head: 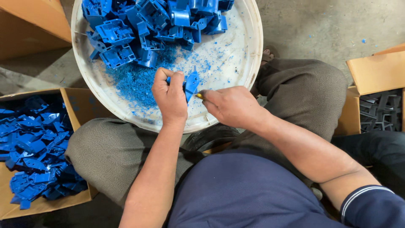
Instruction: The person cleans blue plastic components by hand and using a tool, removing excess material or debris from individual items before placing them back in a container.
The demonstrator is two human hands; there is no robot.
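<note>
I am closing my left hand [169, 98] around a small blue plastic part [191, 84] over the white basin [249, 55], at 6 o'clock from the blue parts pile [147, 25]. My right hand [230, 107] is pinching a thin yellow-tipped tool [198, 96] against the part, fingers curled tight. A cardboard box [80, 109] of blue pieces is sitting at 9 o'clock.

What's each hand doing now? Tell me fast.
Left hand: closed around a blue plastic part.
Right hand: closed on a small yellow-tipped tool, its tip at the part.
</note>
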